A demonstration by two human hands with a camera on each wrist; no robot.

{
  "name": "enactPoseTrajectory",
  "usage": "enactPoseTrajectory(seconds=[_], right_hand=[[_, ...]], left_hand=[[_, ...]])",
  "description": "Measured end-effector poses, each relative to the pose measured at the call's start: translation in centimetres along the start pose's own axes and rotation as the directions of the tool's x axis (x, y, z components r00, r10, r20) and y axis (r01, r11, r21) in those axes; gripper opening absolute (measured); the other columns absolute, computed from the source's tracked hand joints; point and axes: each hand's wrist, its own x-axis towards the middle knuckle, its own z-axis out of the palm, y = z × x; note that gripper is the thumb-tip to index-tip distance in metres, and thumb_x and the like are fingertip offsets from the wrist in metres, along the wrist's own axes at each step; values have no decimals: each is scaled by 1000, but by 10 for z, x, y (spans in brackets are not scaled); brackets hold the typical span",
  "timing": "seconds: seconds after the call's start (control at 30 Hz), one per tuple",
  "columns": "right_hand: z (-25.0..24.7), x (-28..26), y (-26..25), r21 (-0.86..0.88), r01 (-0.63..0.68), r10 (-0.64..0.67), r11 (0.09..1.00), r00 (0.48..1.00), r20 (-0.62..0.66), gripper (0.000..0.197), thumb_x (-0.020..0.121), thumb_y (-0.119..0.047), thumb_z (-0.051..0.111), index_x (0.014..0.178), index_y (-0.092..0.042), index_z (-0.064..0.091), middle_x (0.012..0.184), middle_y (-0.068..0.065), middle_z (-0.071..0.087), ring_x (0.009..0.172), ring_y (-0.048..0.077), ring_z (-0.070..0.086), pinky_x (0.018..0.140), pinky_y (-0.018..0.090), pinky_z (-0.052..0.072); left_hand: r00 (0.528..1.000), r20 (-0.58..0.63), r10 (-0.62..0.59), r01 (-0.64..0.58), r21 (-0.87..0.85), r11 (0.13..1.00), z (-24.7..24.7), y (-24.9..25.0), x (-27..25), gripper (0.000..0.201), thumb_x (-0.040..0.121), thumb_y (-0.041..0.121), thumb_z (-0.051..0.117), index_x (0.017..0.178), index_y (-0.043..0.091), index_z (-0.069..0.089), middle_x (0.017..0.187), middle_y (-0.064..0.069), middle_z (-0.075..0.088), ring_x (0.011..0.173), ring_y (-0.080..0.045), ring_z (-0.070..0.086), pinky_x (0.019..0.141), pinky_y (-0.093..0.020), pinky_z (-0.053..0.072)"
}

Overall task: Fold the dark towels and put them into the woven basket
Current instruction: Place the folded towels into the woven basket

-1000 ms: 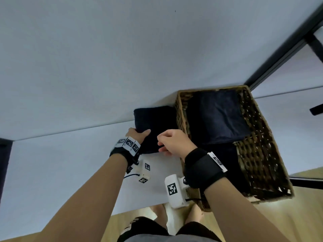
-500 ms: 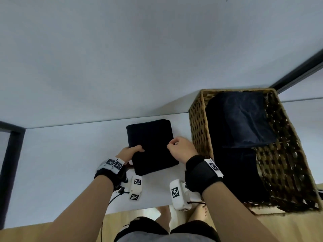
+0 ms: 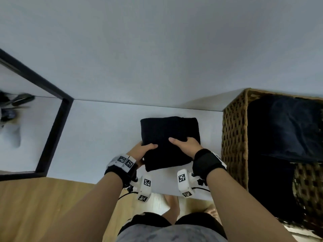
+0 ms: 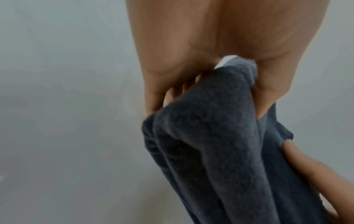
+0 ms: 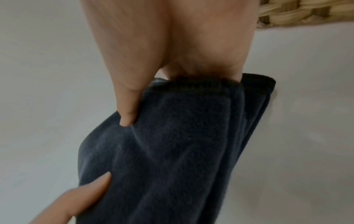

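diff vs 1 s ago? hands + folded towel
Both hands changed hold on the folded towel: the left hand now grips its near-left corner, the right hand its near-right edge, thumbs on top, where before they only touched its near edge. The towel, earlier right beside the woven basket, now has bare white table between them. Towels already in the basket are unchanged.

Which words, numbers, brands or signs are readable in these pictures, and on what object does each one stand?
No readable words or numbers.
Square black-and-white code markers, no letters: left wristband, two white wrist cameras.
White tag on the right wristband: too small to read.
Folded towel, basket: no text.
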Motion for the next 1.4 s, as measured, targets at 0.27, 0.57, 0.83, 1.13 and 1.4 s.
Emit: enactPoseTrajectory(seconds=[0.27, 0.57, 0.83, 1.13, 1.4], right_hand=[[-30, -54, -31, 203, 212, -204, 956, 977, -58, 62, 69, -34, 88, 123, -17, 62, 117, -2, 68, 102, 13, 65, 92, 32, 54], [-180, -174, -21, 76, 532, -443, 843, 768, -461, 71, 70, -59, 77, 127, -26, 54, 112, -16, 65, 101, -1, 61, 83, 22, 52], [-285, -234, 85, -28, 213, -206, 977, 887, -414, 52, 82, -58, 52, 129, -35, 54, 121, -8, 64, 108, 19, 62, 100, 42, 48], [-303, -204, 143, -49, -152, 138, 987, 966, -221, 54, 86, -47, 57, 123, -8, 58, 112, 7, 65, 95, 23, 63, 87, 33, 49], [-295, -164, 142, -89, -110, 90, 990, 974, -209, 76, 88, -22, 64, 151, -5, 23, 140, 15, 48, 123, 32, 51, 105, 40, 43]], left_hand=[[972, 102, 211, -202, -90, 975, 37, 36, -43, 30, 88, 1, 60, 117, 6, 64, 115, -17, 70, 101, -28, 69, 81, -35, 57], [845, 355, 400, -405, -66, 912, 193, 84, -109, 54, 73, 3, 72, 125, 6, 60, 117, -13, 69, 107, -28, 67, 84, -37, 57], [899, 436, -28, -112, 290, 950, 310, 21, -131, 63, 65, 30, 85, 120, 9, 64, 110, -11, 73, 103, -25, 70, 88, -42, 57], [947, 239, -213, 105, 396, 912, 341, -27, -122, 69, 75, 48, 78, 128, 9, 59, 119, -21, 67, 113, -35, 63, 102, -49, 48], [995, -26, -94, 85, 704, 705, 357, -27, -92, 65, 84, 41, 72, 132, 2, 51, 124, -17, 63, 106, -35, 63, 96, -45, 51]])
